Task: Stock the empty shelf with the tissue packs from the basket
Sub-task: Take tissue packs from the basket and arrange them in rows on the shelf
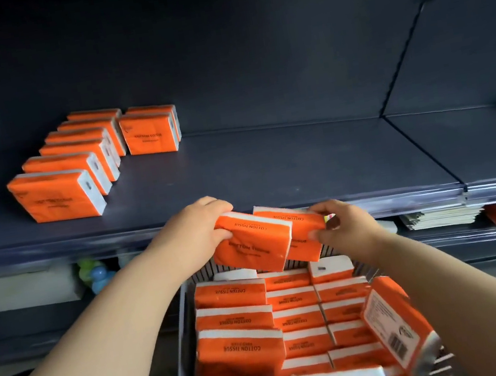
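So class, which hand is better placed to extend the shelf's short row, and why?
Left. The left hand, gripping a pack, is nearer the short row; the right hand would likely have to cross it.

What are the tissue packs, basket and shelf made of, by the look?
Tissue packs: thin printed plastic film, orange and white, slight sheen, soft corners. Basket: grey slatted walls, plastic or coated wire, cannot tell which. Shelf: dark matte flat panels, probably painted metal.

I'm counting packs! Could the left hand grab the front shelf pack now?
Probably not yet. The way to the front shelf pack looks free, but the left hand grips another pack.
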Available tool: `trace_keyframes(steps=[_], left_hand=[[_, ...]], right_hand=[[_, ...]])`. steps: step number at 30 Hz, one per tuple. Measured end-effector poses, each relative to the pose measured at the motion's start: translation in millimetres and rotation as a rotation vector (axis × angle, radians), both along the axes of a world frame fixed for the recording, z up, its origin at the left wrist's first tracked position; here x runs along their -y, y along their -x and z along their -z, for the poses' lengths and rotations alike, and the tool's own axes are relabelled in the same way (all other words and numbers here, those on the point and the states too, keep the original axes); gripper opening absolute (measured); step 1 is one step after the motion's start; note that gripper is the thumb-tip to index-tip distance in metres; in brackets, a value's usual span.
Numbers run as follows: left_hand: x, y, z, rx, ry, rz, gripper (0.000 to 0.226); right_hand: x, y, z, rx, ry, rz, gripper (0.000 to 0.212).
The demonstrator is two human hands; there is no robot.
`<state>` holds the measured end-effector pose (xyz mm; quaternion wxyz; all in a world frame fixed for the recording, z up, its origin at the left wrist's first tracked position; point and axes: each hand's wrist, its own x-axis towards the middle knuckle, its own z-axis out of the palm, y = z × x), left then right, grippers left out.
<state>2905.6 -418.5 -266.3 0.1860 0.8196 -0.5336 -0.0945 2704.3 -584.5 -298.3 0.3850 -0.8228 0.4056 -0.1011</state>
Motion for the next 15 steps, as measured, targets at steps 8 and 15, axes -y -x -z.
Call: trace_keyframes(steps=[8,15], left_hand=[[-9.3,-28.4,-25.0,-0.029,0.199,-0.042,0.046],[-8.7,-55.9,-35.0,0.037,0.303,-0.147,0.044]], right_hand=[[7.3,-12.6,-28.7,0.198,0.041,0.016,0.032],[15.3,-52.8,-39.0,0.184,0.120,0.071,0.035]])
